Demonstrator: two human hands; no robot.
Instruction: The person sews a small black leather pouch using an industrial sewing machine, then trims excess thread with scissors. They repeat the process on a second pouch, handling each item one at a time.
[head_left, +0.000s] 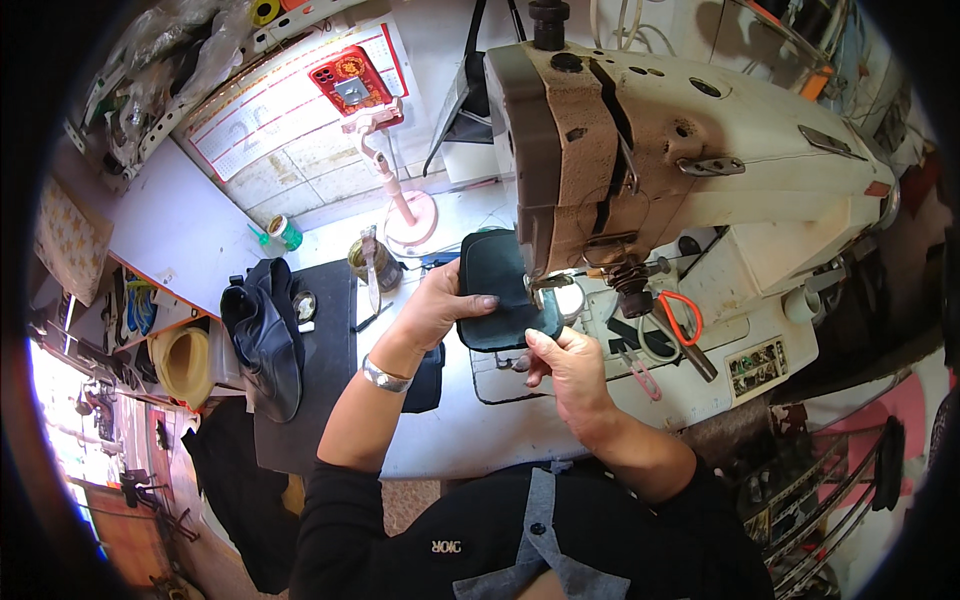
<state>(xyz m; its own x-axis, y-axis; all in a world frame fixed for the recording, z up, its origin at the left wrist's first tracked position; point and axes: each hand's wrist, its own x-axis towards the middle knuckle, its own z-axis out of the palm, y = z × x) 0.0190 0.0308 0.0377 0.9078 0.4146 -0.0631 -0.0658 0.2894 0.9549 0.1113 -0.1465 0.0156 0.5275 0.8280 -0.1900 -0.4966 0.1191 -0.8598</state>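
A dark green-black panel (493, 262) with rounded corners and a raised edge is held at the needle area (538, 291) of a cream sewing machine (697, 172). My left hand (450, 304) grips its left side, thumb on top and fingers hidden behind. At the lower right corner, my right hand (574, 367) pinches the edge between thumb and fingers. The machine head covers part of the panel's right side, so I cannot tell whether the needle is in it. Another dark piece (427, 382) lies on the table beneath my left forearm.
Right of the needle lie orange-handled scissors (684, 319), pink thread snips (645, 379) and a compartment box (757, 367) of small parts. To the left stand a brush in a jar (373, 262), a black shoe (266, 337) on a dark mat (330, 315), and a pink phone stand (409, 217).
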